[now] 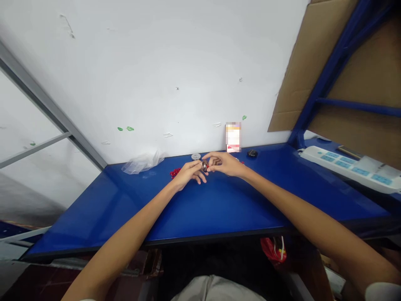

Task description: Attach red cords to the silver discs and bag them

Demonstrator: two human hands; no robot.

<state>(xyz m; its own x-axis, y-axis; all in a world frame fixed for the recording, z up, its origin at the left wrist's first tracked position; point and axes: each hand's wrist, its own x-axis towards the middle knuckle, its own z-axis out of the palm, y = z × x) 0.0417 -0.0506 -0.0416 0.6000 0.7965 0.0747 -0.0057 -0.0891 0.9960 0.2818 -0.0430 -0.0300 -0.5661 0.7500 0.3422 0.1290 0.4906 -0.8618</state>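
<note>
Above the blue table, a small round shiny metal piece (204, 165) sits between my two hands. My left hand (188, 172) pinches it from the left with thumb and index finger, while its other fingers hang loose. From the right, my right hand (228, 164) is closed with its fingertips at the metal piece, where a bit of red shows. Exactly what the right fingertips grip there is partly hidden. A pile of small red pieces (174, 172) lies just behind my left hand. Beyond my hands is a round grey disc (196, 156).
A clear plastic bag (144, 162) lies at the back left of the blue table (206, 209). Along the wall stand a blurred upright card (233, 137) and a small black object (252, 153). A white power strip (351, 167) lies at the right, near a blue frame (328, 67).
</note>
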